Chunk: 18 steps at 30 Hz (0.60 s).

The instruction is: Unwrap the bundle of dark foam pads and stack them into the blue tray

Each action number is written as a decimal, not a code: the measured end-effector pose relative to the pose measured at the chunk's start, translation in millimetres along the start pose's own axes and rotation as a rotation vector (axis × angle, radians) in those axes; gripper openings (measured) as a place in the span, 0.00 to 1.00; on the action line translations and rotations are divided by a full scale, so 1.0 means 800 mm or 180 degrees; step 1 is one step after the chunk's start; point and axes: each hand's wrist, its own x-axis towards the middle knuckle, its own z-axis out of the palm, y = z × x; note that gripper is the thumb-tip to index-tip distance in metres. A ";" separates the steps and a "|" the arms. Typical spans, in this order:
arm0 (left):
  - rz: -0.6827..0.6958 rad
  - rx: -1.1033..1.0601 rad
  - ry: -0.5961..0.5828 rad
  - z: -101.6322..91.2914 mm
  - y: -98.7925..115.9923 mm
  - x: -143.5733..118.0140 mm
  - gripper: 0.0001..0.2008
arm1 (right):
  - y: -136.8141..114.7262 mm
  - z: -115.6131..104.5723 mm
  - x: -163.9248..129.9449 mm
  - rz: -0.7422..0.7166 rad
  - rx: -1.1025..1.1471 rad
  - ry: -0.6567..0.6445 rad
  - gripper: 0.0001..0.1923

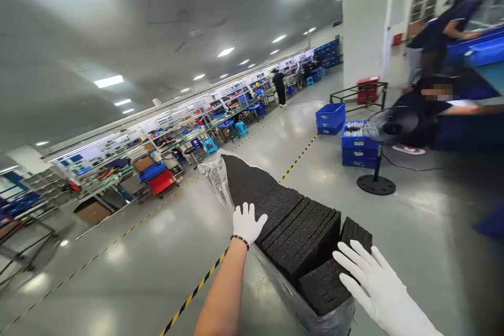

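Left hand (247, 223) — white glove, fingers spread, palm flat on top of the black foam sheets (293, 220). Right hand (370, 278) — white glove, fingers spread, resting on the near end of the same stack; neither grips. Foam sheets: long row standing on edge, packed side by side in a clear plastic bag (214, 176) open at the far end. Beyond, on the floor: pedestal fan (388, 126), stacked blue crates (356, 147), yellow-black floor tape (299, 157).

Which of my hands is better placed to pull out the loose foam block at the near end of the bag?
Probably right: the right hand already rests on that near foam block, while the left hand lies farther up the row.
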 end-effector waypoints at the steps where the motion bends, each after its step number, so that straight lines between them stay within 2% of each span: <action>1: 0.0105 0.0012 0.0101 0.005 -0.005 0.004 0.36 | 0.000 -0.002 -0.006 0.0086 -0.0009 -0.0077 0.23; 5: 0.0600 -0.0026 0.0641 0.028 -0.023 0.013 0.35 | -0.024 -0.009 -0.025 0.0748 0.0056 -0.0401 0.24; 8: 0.1217 -0.0234 0.1071 0.034 -0.031 0.012 0.29 | -0.059 -0.001 -0.029 0.1796 0.0175 -0.0433 0.26; 10: 0.1725 -0.0583 0.1380 0.022 -0.028 0.006 0.25 | -0.083 0.009 -0.025 0.2584 0.0120 -0.0263 0.27; 12: 0.2464 -0.1016 0.1473 0.001 -0.017 -0.009 0.24 | -0.103 0.016 -0.016 0.3235 0.0035 -0.0053 0.28; 13: 0.3000 -0.1202 0.1372 -0.010 -0.009 -0.019 0.24 | -0.112 0.018 -0.011 0.3468 0.0022 0.0034 0.29; 16: 0.4686 -0.1497 0.0906 -0.030 0.017 -0.050 0.25 | -0.134 0.016 0.004 0.3800 0.0095 0.0104 0.31; 18: 0.5206 -0.1584 0.0852 -0.027 0.029 -0.065 0.27 | -0.143 0.010 0.008 0.3889 0.0224 0.0025 0.31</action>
